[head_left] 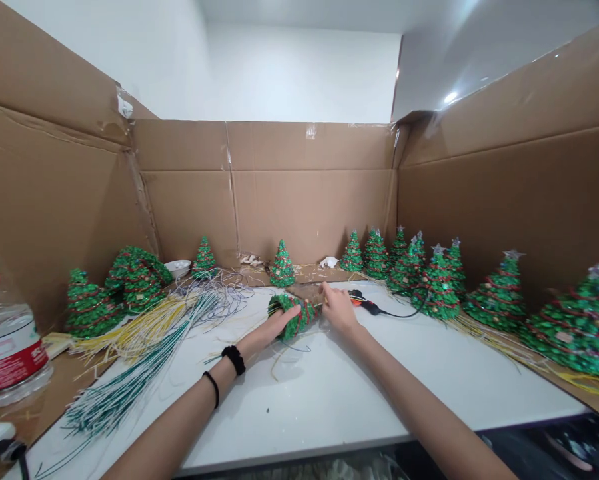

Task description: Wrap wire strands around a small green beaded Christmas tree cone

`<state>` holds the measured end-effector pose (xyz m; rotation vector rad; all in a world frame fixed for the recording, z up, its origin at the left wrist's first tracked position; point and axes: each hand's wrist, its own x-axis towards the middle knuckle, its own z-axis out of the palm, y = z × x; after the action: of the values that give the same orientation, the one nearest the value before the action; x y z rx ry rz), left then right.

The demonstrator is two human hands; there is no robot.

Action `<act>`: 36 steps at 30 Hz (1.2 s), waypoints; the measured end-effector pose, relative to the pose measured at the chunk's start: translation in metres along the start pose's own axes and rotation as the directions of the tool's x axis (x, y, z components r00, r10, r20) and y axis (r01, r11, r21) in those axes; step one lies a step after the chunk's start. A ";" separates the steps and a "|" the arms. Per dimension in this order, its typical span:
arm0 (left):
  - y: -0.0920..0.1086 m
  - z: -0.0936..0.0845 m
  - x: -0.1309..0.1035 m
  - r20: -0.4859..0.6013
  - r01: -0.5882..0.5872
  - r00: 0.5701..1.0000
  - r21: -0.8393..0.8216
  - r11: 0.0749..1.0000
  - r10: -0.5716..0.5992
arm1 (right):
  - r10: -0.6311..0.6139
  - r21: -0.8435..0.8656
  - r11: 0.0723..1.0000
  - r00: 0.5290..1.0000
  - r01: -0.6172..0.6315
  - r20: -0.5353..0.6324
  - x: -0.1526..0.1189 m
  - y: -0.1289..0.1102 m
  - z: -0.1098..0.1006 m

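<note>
A small green tinsel tree [298, 320] with red trim lies on its side above the white table [299, 407], its open base toward the left. My left hand [279, 323] is wrapped round it, with a black scrunchie and a thin black band at the wrist. At the right end of the tree, my right hand [337, 308] has its fingers pinched together; what they hold, if anything, is too small to make out. Just right of this hand lies a black and orange tool [366, 303] with a black cord. Thin wires hang below the tree.
Bundles of green-white wires [144, 373] and yellow wires [139, 327] lie at the left. Several finished trees [436, 287] line the right. A bottle [10, 347] stands far left; a white bowl [178, 267] sits behind. Cardboard walls [309, 207] surround the table.
</note>
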<state>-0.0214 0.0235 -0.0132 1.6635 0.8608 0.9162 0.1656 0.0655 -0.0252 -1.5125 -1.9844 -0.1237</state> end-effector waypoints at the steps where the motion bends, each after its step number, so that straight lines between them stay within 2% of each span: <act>1: 0.000 0.000 0.001 0.007 -0.003 1.000 0.008 1.000 0.003 | -0.040 0.038 0.998 0.999 0.040 -0.004 -0.001 -0.001 0.003; 5: -0.002 0.000 0.002 0.017 0.007 1.000 0.003 1.000 -0.007 | -0.197 0.183 0.964 0.980 0.194 0.000 -0.003 -0.007 0.010; 7: -0.001 0.000 0.002 0.018 -0.008 1.000 0.008 1.000 0.008 | -0.196 0.158 0.969 0.981 0.192 0.008 -0.002 -0.006 0.008; 10: -0.001 0.001 0.001 0.019 -0.030 0.999 0.019 0.999 0.030 | -0.051 0.013 0.999 0.999 0.051 -0.006 0.003 0.006 -0.001; 13: -0.006 0.000 0.003 0.015 -0.016 1.000 0.004 1.000 0.016 | 0.113 -0.066 0.991 0.993 -0.116 -0.043 0.008 0.022 -0.007; 16: -0.011 -0.002 0.005 0.001 -0.013 1.000 0.000 1.000 0.013 | 0.150 -0.039 0.988 0.988 -0.151 -0.034 0.009 0.029 -0.005; 20: -0.010 -0.002 0.004 0.006 -0.045 0.999 0.035 0.998 0.045 | 0.045 0.119 0.992 0.998 -0.040 -0.042 0.003 0.017 0.005; 23: -0.005 0.001 0.002 -0.050 -0.025 0.998 0.071 0.997 0.029 | -0.086 0.222 0.970 0.994 0.099 -0.067 -0.001 0.003 0.010; 25: -0.003 0.002 0.000 -0.093 -0.011 0.995 0.093 0.996 0.020 | -0.119 0.219 0.967 0.990 0.133 -0.076 -0.001 -0.001 0.008; 28: -0.004 0.003 0.000 -0.147 -0.008 0.989 0.125 0.992 0.026 | -0.010 0.123 0.992 0.998 0.017 -0.057 0.000 0.003 0.001; 31: -0.007 0.003 0.000 -0.173 0.004 0.985 0.124 0.992 0.018 | 0.124 0.055 0.991 0.992 -0.125 0.035 0.002 0.010 -0.005; 33: -0.008 0.002 0.000 -0.166 0.035 0.986 0.090 0.995 -0.019 | 0.160 0.067 0.984 0.984 -0.166 0.083 0.002 0.012 -0.005; 36: -0.011 -0.001 0.000 -0.150 0.086 0.985 0.022 0.996 -0.081 | 0.166 0.103 0.979 0.982 -0.175 0.093 0.003 0.013 -0.002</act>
<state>-0.0235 0.0269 -0.0238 1.5857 1.0414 0.9833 0.1774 0.0710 -0.0258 -1.6305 -1.8827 0.1221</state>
